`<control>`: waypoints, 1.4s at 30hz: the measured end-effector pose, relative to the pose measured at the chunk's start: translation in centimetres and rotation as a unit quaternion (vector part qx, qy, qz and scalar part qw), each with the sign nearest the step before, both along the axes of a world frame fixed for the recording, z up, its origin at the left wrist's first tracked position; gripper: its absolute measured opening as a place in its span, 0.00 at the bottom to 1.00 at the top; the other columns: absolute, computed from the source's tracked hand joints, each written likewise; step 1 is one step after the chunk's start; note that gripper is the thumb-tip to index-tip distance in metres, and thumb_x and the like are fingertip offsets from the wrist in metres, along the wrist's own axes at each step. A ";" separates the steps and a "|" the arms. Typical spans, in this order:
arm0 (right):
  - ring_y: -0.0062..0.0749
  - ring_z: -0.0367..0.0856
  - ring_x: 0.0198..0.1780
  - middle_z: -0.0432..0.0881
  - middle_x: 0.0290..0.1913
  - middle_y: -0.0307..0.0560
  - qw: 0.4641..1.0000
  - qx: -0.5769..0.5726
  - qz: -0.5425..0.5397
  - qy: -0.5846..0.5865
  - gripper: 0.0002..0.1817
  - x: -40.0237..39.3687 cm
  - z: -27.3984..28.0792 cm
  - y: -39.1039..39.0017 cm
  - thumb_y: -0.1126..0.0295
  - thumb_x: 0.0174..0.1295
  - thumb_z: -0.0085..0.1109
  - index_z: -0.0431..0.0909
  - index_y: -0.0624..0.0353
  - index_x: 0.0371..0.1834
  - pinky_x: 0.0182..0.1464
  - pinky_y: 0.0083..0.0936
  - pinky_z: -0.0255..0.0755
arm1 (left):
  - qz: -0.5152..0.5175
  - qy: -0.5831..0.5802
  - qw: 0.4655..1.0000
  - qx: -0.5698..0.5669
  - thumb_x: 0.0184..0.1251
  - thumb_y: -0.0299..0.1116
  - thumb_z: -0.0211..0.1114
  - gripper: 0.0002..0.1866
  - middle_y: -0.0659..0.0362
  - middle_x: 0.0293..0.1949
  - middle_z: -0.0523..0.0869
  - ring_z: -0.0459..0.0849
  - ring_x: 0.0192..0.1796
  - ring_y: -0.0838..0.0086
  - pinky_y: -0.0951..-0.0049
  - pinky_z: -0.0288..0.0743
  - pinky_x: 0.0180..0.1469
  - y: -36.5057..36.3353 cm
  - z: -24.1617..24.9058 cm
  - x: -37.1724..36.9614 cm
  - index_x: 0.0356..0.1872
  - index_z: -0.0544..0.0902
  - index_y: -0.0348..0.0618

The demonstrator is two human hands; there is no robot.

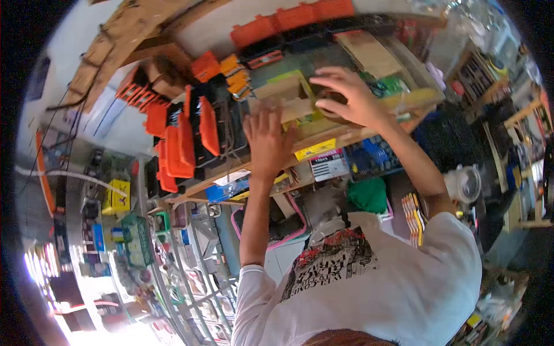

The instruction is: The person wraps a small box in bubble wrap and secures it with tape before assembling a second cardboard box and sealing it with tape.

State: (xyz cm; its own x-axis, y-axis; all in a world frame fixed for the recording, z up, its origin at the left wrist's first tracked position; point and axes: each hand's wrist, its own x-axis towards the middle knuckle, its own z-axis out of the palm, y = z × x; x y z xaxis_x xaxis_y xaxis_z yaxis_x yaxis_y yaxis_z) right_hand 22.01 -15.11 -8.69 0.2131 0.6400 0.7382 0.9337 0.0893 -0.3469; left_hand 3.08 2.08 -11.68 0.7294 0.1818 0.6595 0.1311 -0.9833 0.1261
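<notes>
My left hand (pixel 268 138) is stretched out over the shelf, its slightly blurred fingers spread near a pale flat piece (pixel 295 109). To its right, my right hand (pixel 349 101) hovers with fingers curved and apart. Between its thumb and fingers shows a dark patch that I cannot make out. A yellow-green edged item (pixel 303 83) lies beyond and between both hands. Left of my left hand stand orange-red plastic pieces (pixel 183 147) beside dark metal hooks or rods (pixel 228 130). Small orange-yellow packs (pixel 235 78) sit just beyond that hand.
A wooden shelf edge (pixel 352 135) carries a yellow label (pixel 315 150). Below are a white striped box (pixel 329 165), blue items (pixel 372 155) and a green bag (pixel 367 195). Orange bins (pixel 291 20) line the back. A wooden board (pixel 369 53) lies at the back right.
</notes>
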 end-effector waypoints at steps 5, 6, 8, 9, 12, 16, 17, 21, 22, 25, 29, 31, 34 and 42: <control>0.22 0.80 0.36 0.85 0.41 0.41 0.879 0.066 0.071 0.467 0.13 -0.4 -5.1 -10.3 0.63 0.72 0.62 0.83 0.62 0.50 0.39 0.21 0.74 | -0.079 -0.079 0.993 -0.050 0.63 0.34 0.69 0.26 0.47 0.66 0.76 0.70 0.69 0.46 0.45 0.61 0.70 -3.6 2.0 -2.4 0.62 0.78 0.43; 0.23 0.80 0.34 0.85 0.38 0.40 0.854 0.039 0.067 0.514 0.14 -0.3 -7.4 -12.8 0.62 0.73 0.60 0.83 0.63 0.48 0.38 0.21 0.74 | -0.111 -0.066 0.986 -0.102 0.62 0.33 0.70 0.25 0.47 0.66 0.76 0.71 0.69 0.45 0.45 0.61 0.69 -4.5 1.0 -3.7 0.61 0.78 0.42; 0.24 0.78 0.30 0.84 0.34 0.40 0.831 -0.037 -0.048 0.554 0.15 -0.8 -12.7 -14.8 0.59 0.73 0.59 0.84 0.62 0.44 0.33 0.25 0.73 | -0.172 -0.042 0.963 -0.205 0.61 0.32 0.70 0.23 0.47 0.66 0.76 0.72 0.68 0.45 0.47 0.62 0.69 -6.8 -1.4 -6.1 0.58 0.80 0.41; 0.24 0.78 0.28 0.84 0.31 0.40 0.812 -0.075 -0.102 0.570 0.16 -0.8 -15.6 -15.6 0.58 0.73 0.58 0.84 0.62 0.42 0.31 0.27 0.72 | -0.201 -0.022 0.934 -0.293 0.63 0.31 0.69 0.20 0.48 0.63 0.79 0.75 0.66 0.47 0.48 0.65 0.68 -7.9 -2.9 -6.8 0.56 0.82 0.41; 0.30 0.83 0.32 0.85 0.31 0.47 0.859 -0.258 -0.154 0.414 0.16 1.9 -36.5 -20.9 0.58 0.67 0.65 0.84 0.62 0.43 0.34 0.31 0.76 | -0.219 0.102 0.874 -0.421 0.68 0.30 0.68 0.16 0.49 0.56 0.85 0.78 0.63 0.53 0.55 0.70 0.66 -11.2 -11.3 -7.7 0.55 0.83 0.41; 0.48 0.88 0.44 0.88 0.41 0.56 0.849 -0.353 -0.311 0.242 0.24 3.5 -44.4 -18.4 0.57 0.54 0.74 0.83 0.60 0.49 0.45 0.40 0.80 | -0.275 0.251 0.830 -0.415 0.71 0.34 0.66 0.18 0.50 0.59 0.83 0.78 0.65 0.54 0.54 0.68 0.68 -13.0 -15.7 -9.5 0.59 0.81 0.43; 0.51 0.87 0.45 0.87 0.42 0.58 0.850 -0.359 -0.319 0.217 0.27 4.0 -44.9 -17.0 0.56 0.52 0.75 0.82 0.59 0.53 0.48 0.42 0.80 | -0.284 0.300 0.829 -0.377 0.71 0.35 0.66 0.18 0.50 0.61 0.83 0.78 0.65 0.54 0.55 0.67 0.69 -13.4 -16.8 -9.9 0.60 0.81 0.44; 0.55 0.85 0.51 0.84 0.51 0.64 0.783 -0.494 -0.349 0.147 0.36 5.5 -49.9 -12.3 0.57 0.49 0.76 0.77 0.53 0.63 0.53 0.45 0.81 | -0.328 0.433 0.784 -0.301 0.74 0.41 0.62 0.22 0.50 0.63 0.80 0.76 0.66 0.53 0.53 0.67 0.69 -13.4 -19.2 -10.6 0.64 0.77 0.46; 0.56 0.84 0.53 0.81 0.55 0.65 0.760 -0.509 -0.376 0.146 0.34 4.8 -50.7 -11.7 0.59 0.51 0.74 0.76 0.52 0.64 0.53 0.45 0.81 | -0.320 0.420 0.796 -0.296 0.74 0.41 0.62 0.21 0.50 0.63 0.80 0.76 0.66 0.53 0.53 0.68 0.68 -13.0 -19.2 -11.0 0.64 0.78 0.46; 0.59 0.81 0.58 0.73 0.66 0.66 0.720 -0.508 -0.435 0.188 0.28 3.6 -50.7 -9.7 0.65 0.57 0.68 0.76 0.49 0.64 0.54 0.47 0.82 | -0.280 0.389 0.830 -0.285 0.74 0.40 0.63 0.21 0.49 0.62 0.81 0.77 0.65 0.53 0.53 0.68 0.68 -11.3 -18.4 -11.5 0.64 0.78 0.45; 0.54 0.84 0.57 0.79 0.60 0.63 0.722 -0.460 -0.442 0.267 0.16 3.4 -47.7 -9.1 0.74 0.63 0.59 0.81 0.54 0.54 0.54 0.45 0.82 | -0.217 0.379 0.836 -0.332 0.72 0.37 0.64 0.20 0.48 0.59 0.83 0.80 0.62 0.52 0.55 0.71 0.65 -8.4 -18.2 -12.3 0.61 0.79 0.41; 0.50 0.86 0.54 0.85 0.52 0.60 0.724 -0.521 -0.421 0.165 0.11 4.0 -49.4 -9.3 0.74 0.62 0.59 0.85 0.56 0.47 0.53 0.45 0.82 | -0.203 0.357 0.846 -0.341 0.71 0.36 0.65 0.19 0.48 0.58 0.84 0.81 0.62 0.52 0.55 0.72 0.64 -7.9 -17.2 -12.5 0.60 0.79 0.41; 0.48 0.89 0.48 0.89 0.42 0.57 0.770 -0.500 -0.373 0.136 0.09 4.9 -49.3 -10.2 0.74 0.59 0.60 0.87 0.57 0.40 0.51 0.45 0.82 | -0.183 0.337 0.846 -0.371 0.69 0.35 0.67 0.18 0.48 0.58 0.84 0.81 0.62 0.51 0.55 0.72 0.65 -8.0 -18.0 -13.3 0.58 0.82 0.43; 0.49 0.87 0.51 0.88 0.44 0.57 0.739 -0.546 -0.366 0.148 0.10 5.4 -48.7 -11.0 0.70 0.61 0.58 0.86 0.57 0.42 0.54 0.44 0.80 | -0.212 0.370 0.847 -0.317 0.75 0.41 0.61 0.19 0.48 0.60 0.83 0.80 0.63 0.52 0.54 0.70 0.67 -8.4 -19.7 -13.9 0.61 0.79 0.43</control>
